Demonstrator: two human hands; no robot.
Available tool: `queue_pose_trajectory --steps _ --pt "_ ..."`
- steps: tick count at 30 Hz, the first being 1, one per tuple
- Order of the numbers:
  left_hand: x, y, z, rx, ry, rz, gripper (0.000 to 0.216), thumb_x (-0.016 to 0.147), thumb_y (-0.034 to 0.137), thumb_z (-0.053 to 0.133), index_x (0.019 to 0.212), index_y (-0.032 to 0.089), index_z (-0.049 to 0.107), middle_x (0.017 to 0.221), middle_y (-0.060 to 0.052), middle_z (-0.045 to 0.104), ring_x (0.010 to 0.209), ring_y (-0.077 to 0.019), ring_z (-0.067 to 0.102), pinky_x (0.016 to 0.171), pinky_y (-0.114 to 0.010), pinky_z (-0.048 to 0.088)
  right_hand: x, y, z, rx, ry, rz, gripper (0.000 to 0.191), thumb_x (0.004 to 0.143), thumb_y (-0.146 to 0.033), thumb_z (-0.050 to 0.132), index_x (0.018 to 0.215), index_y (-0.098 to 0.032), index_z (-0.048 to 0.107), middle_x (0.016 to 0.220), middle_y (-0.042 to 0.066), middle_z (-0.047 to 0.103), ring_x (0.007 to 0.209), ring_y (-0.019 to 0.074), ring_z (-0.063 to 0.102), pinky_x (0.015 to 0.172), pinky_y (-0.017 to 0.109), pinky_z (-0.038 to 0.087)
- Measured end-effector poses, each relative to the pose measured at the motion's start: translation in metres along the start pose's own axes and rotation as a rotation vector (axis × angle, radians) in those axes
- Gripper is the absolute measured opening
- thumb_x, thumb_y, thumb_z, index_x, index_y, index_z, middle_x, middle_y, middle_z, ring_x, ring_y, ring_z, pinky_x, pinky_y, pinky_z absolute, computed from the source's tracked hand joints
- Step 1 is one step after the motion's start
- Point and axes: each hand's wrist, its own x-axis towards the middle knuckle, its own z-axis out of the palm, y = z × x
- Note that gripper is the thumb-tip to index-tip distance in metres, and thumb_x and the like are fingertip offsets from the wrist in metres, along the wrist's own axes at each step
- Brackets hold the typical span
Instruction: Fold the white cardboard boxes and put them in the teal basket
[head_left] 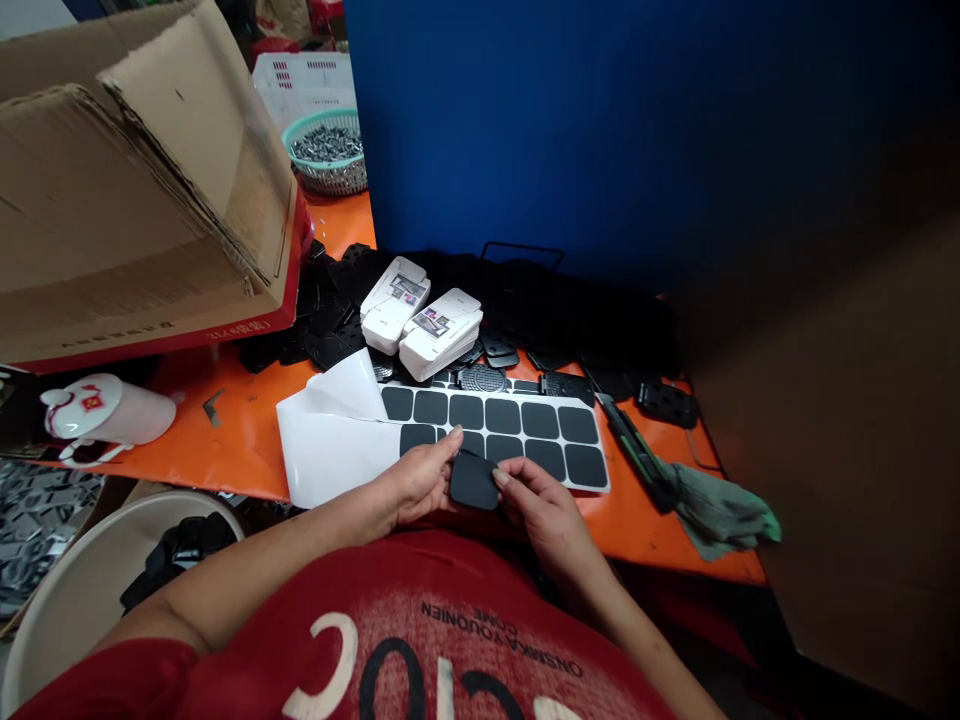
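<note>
Between my two hands is a dark square pad with rounded corners, close in front of my body. My left hand grips its left side, thumb pointing up. At its upper right edge, my right hand pinches it between thumb and fingers. Just beyond lies a white sheet of dark square stickers in rows, partly covered by my left hand. The sheet's white backing is folded over at the left.
Two stacks of white cartons stand behind the sheet, among many black plastic parts. A utility knife and grey-green cloth lie right. Left are a cardboard box, a lidded mug and a bin.
</note>
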Motion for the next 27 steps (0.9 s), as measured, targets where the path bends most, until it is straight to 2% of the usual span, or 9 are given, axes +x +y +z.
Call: queue_pose_trajectory --steps 6,8,10,13,15,18,22,25,27 --pt "0.007 -0.003 -0.009 0.153 0.014 -0.018 0.044 0.097 0.053 0.037 0.09 0.013 0.052 0.069 -0.007 0.065 0.059 -0.0191 0.068 0.057 -0.036 0.059 0.001 0.008 -0.002 0.063 0.033 -0.01 0.036 0.066 -0.048 0.081 0.074 -0.019 0.06 0.05 -0.008 0.043 0.045 0.0068 0.033 0.043 0.02 0.021" --pt "0.01 -0.006 -0.011 0.182 0.018 -0.007 0.041 0.094 0.054 0.044 0.087 0.014 0.051 0.065 -0.005 0.063 0.055 -0.0187 0.067 0.053 -0.035 0.058 -0.001 0.011 -0.004 0.104 0.055 -0.006 0.036 0.066 -0.047 0.081 0.074 -0.019 0.06 0.05 -0.007 0.043 0.046 0.0072 0.034 0.044 0.02 0.023" --pt "0.011 -0.009 -0.013 0.218 0.019 0.01 0.034 0.087 0.047 0.061 0.084 0.015 0.05 0.061 -0.002 0.061 0.05 -0.0178 0.065 0.047 -0.031 0.056 -0.004 0.014 -0.006 0.152 0.083 0.0 0.035 0.066 -0.046 0.08 0.073 -0.019 0.059 0.052 -0.006 0.044 0.046 0.0073 0.035 0.044 0.02 0.025" --pt "0.007 -0.014 -0.012 0.248 -0.009 0.027 0.034 0.07 0.022 0.078 0.08 0.017 0.046 0.061 0.001 0.06 0.05 -0.0181 0.066 0.045 -0.027 0.055 -0.013 0.015 -0.008 0.214 0.132 0.002 0.033 0.067 -0.045 0.08 0.073 -0.019 0.061 0.055 -0.005 0.047 0.048 0.0071 0.036 0.044 0.019 0.027" --pt "0.0 -0.015 -0.01 0.238 -0.046 0.042 0.039 0.063 0.012 0.078 0.079 0.018 0.043 0.067 0.002 0.063 0.058 -0.0195 0.069 0.051 -0.028 0.057 -0.02 0.012 -0.01 0.249 0.17 -0.013 0.034 0.065 -0.046 0.082 0.074 -0.02 0.063 0.057 -0.005 0.049 0.05 0.007 0.038 0.046 0.018 0.031" --pt "-0.009 -0.013 -0.008 0.173 -0.081 0.136 0.038 0.064 0.012 0.075 0.08 0.019 0.041 0.077 0.002 0.064 0.071 -0.0196 0.072 0.062 -0.029 0.059 -0.03 0.004 -0.017 0.309 0.222 -0.094 0.034 0.063 -0.046 0.085 0.077 -0.022 0.065 0.059 -0.005 0.051 0.053 0.0068 0.041 0.048 0.015 0.035" --pt "-0.012 -0.011 -0.008 0.049 -0.09 0.236 0.042 0.065 0.012 0.073 0.096 0.021 0.046 0.085 -0.002 0.067 0.078 -0.0208 0.072 0.069 -0.03 0.058 -0.035 -0.001 -0.023 0.38 0.096 -0.165 0.027 0.065 -0.043 0.083 0.073 -0.022 0.067 0.065 -0.001 0.06 0.061 0.011 0.052 0.058 0.02 0.045" --pt "-0.007 -0.014 -0.007 0.08 -0.136 0.127 0.042 0.06 0.007 0.071 0.095 0.019 0.05 0.083 -0.001 0.066 0.069 -0.0174 0.07 0.066 -0.03 0.057 -0.03 0.003 -0.017 0.417 -0.025 -0.117 0.023 0.068 -0.041 0.08 0.072 -0.022 0.066 0.072 0.002 0.065 0.068 0.0159 0.058 0.064 0.027 0.049" --pt "-0.002 -0.016 -0.007 0.125 -0.179 0.038 0.037 0.059 0.006 0.071 0.09 0.017 0.053 0.079 -0.002 0.065 0.063 -0.0177 0.068 0.062 -0.032 0.056 -0.024 0.006 -0.012 0.414 -0.063 -0.07 0.022 0.071 -0.041 0.077 0.074 -0.023 0.065 0.069 0.001 0.063 0.063 0.0157 0.056 0.06 0.028 0.048"
